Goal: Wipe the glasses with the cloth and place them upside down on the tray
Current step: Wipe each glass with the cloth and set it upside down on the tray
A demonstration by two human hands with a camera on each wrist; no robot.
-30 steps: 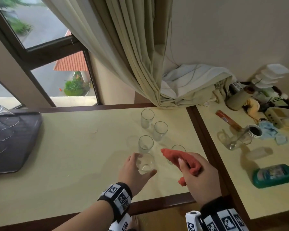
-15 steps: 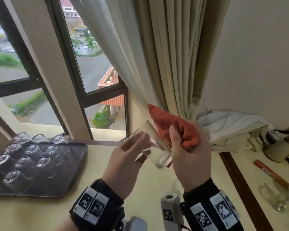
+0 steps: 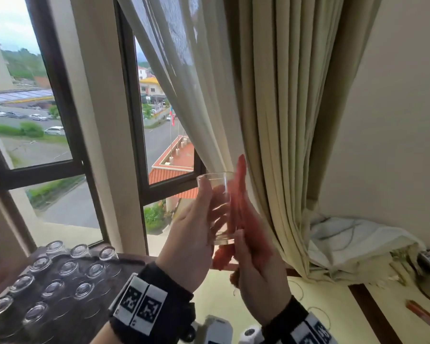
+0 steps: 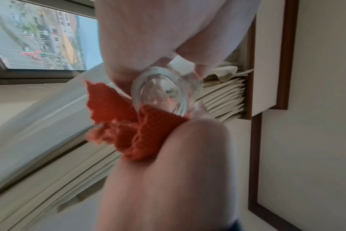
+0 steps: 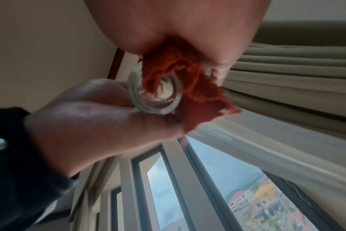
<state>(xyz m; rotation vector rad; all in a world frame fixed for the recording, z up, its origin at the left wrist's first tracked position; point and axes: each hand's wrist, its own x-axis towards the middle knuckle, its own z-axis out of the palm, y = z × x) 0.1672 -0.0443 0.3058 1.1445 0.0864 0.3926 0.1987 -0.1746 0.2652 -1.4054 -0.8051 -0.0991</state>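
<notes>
My left hand [image 3: 196,219] grips a clear glass [image 3: 219,192], held upright in the air in front of the window. My right hand [image 3: 256,264] pinches the orange-red cloth [image 3: 238,184] and presses it against the glass's right side. The cloth is blurred by motion. In the left wrist view the glass's thick base [image 4: 160,93] faces the camera, with the cloth [image 4: 113,109] bunched beside it. In the right wrist view the cloth [image 5: 203,100] hangs over the base [image 5: 154,100]. At lower left, the dark tray [image 3: 124,266] holds several glasses [image 3: 67,268] upside down.
A beige curtain [image 3: 278,120] hangs close behind the hands. The yellow table [image 3: 219,294] lies below, with a dark wood divider [image 3: 368,316] at the right. A crumpled white fabric bundle [image 3: 353,244] and clutter sit at the far right. Rims of glasses [image 3: 319,316] show on the table.
My left hand lifted the glass off the table to window height and turned it upright. My right hand brought the cloth against its side. The view tilted upward.
</notes>
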